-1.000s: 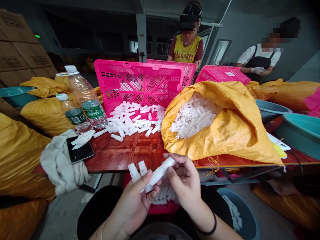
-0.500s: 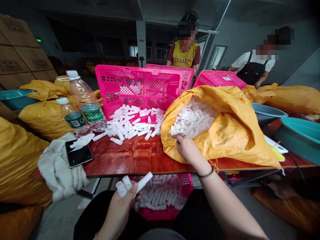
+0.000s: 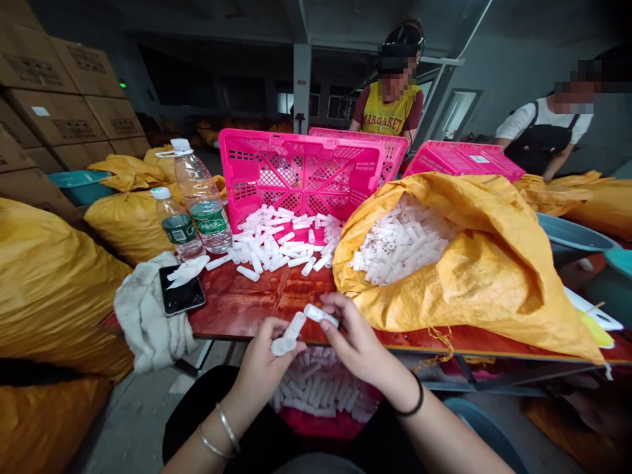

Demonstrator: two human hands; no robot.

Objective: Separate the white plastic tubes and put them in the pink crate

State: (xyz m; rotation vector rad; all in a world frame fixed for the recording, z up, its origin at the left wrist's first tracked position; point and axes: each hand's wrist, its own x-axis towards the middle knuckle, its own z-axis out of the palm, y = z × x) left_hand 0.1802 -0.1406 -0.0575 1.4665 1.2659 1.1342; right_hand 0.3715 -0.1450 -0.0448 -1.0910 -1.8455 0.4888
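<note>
Between the thumb and fingers of my left hand [image 3: 264, 359] are white plastic tubes [image 3: 295, 326], at least two of them, in front of the table edge. My right hand [image 3: 356, 339] pinches one more white tube [image 3: 320, 315], its end close to the tubes in my left hand. To the right, a yellow woven sack [image 3: 498, 263] lies with its mouth open, full of small white tubes [image 3: 395, 240]. Loose tubes [image 3: 266, 247] lie heaped on the table and into a pink crate [image 3: 301, 141] tipped on its side.
Two water bottles [image 3: 210, 210], a phone [image 3: 182, 297] and a grey cloth [image 3: 148, 316] sit at the left of the red table [image 3: 232, 299]. Below its edge, a pink crate [image 3: 316, 424] holds more tubes. Full sacks [image 3: 49, 276] flank me; two co-workers [image 3: 392, 108] stand beyond.
My right hand has come away from the sack mouth with a tube and moved left and down beside my left hand. My left hand has risen slightly. The view has shifted left.
</note>
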